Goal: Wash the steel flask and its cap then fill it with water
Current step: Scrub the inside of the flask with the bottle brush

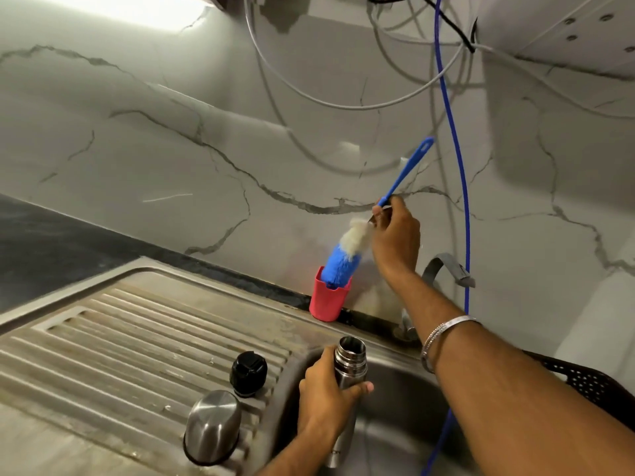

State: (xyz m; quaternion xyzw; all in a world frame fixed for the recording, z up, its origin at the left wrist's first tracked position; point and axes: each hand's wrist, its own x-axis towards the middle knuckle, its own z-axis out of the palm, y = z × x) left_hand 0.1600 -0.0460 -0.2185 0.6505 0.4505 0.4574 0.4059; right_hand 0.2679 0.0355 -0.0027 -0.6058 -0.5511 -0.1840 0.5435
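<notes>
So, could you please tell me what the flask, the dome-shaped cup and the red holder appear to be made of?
The flask looks like polished stainless steel, with mirror-like reflections on its threaded neck. The dome-shaped cup looks like brushed steel, with a soft grey sheen. The red holder is probably plastic: uniform matte colour, no glints.

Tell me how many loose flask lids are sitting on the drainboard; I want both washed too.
2. The black stopper stands on the ribbed drainboard near the sink edge; the steel cup cap sits mouth down just in front of it. Neither is being touched.
</notes>
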